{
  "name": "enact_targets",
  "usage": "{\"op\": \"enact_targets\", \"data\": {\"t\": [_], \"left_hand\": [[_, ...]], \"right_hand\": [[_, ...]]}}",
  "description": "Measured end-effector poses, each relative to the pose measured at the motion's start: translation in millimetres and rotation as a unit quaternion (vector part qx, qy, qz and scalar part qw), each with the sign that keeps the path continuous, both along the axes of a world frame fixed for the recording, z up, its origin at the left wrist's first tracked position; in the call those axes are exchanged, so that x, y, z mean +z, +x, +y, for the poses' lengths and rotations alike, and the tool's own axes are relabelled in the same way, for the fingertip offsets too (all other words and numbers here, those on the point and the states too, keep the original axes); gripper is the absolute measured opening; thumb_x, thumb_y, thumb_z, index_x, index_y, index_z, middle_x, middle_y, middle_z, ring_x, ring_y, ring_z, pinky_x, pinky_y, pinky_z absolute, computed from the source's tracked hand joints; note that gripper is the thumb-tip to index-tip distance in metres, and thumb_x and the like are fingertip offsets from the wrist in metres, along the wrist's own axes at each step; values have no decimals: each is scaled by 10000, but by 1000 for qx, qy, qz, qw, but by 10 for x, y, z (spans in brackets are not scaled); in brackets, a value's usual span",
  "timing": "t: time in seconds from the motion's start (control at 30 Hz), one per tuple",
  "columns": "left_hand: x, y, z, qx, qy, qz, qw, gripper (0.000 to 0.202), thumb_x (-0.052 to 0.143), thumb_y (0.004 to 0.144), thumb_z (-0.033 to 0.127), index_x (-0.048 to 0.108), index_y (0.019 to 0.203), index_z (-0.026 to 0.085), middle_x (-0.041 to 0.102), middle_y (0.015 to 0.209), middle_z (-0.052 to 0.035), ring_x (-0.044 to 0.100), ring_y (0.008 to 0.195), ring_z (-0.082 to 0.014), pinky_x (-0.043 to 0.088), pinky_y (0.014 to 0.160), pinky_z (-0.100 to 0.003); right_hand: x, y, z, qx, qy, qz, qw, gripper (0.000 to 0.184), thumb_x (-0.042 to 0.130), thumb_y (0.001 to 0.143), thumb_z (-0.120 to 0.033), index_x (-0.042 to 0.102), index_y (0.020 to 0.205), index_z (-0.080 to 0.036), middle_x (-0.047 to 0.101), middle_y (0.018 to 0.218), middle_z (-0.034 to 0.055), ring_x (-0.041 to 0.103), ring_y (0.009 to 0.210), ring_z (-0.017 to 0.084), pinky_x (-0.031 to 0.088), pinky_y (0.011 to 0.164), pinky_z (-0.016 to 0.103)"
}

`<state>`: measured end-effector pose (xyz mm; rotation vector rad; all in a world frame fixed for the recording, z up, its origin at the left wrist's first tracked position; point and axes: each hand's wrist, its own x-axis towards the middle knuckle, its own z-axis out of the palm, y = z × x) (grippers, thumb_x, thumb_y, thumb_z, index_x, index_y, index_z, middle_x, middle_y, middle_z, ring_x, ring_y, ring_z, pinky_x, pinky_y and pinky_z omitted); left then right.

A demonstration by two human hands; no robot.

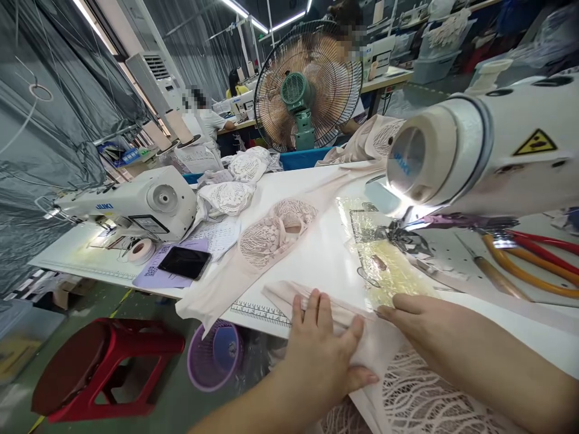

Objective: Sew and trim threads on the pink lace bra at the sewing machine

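A pale pink garment piece with lace panels [425,386] lies over the table's front edge and hangs toward me. My left hand [323,343] rests flat on its plain cloth, fingers spread. My right hand [414,313] pinches the cloth's edge beside the yellow, tape-covered plate [384,271] of the sewing machine [493,150]. The machine's lamp is lit, and its needle area is partly hidden. Farther left on the table lies another pale pink piece with lace cups [275,235], apart from both hands.
Orange-handled scissors [520,259] and an awl [502,277] lie at right. A phone [184,262], a tape roll [141,251] and white lace pieces [230,196] lie left, near a second sewing machine [136,202]. A large fan [307,90] stands behind; a red stool [113,367] and purple bin [215,355] below.
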<state>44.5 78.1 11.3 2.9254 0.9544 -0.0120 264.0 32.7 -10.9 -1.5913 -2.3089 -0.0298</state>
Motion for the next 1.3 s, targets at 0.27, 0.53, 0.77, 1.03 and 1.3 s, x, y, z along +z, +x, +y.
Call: {"op": "enact_targets", "data": {"t": [0.27,0.53,0.77,1.03,1.3], "left_hand": [[-43,-14,-23,-1,24,-6,1000,741,467,828,730,415,1440,314,450,1434,-242,354,1376,-425,320,1046,-660],[-18,-1,-10,0,21,0,1000,759,437,824,751,405,1452,324,457,1428,-238,373,1361,-431,332,1029,-672],[-12,20,-6,5,10,20,1000,772,476,824,729,364,1474,328,449,1436,-230,346,1375,-427,320,1032,-674],[61,30,1,20,-32,25,999,727,471,823,733,452,1423,322,403,1468,-248,299,1399,-437,284,1039,-706],[-65,189,-155,15,24,-79,997,526,423,951,517,590,1274,136,545,1342,-210,461,1313,-322,345,1106,-563]], "right_hand": [[93,-160,167,25,41,22,999,258,500,766,0,650,901,-161,558,689,9,559,576,164,354,497,253],[93,-148,152,31,30,17,999,248,516,759,1,625,876,-188,538,692,-10,528,578,143,315,508,248],[57,-158,163,30,3,17,999,284,524,699,38,625,828,-193,565,705,-5,563,616,154,355,536,248],[162,91,-79,6,-12,7,1000,289,479,614,51,575,683,-214,569,643,14,581,521,194,398,477,292],[130,-95,-371,-104,-69,267,956,318,291,994,-352,451,732,-267,572,599,-15,590,504,146,496,465,242]]}}
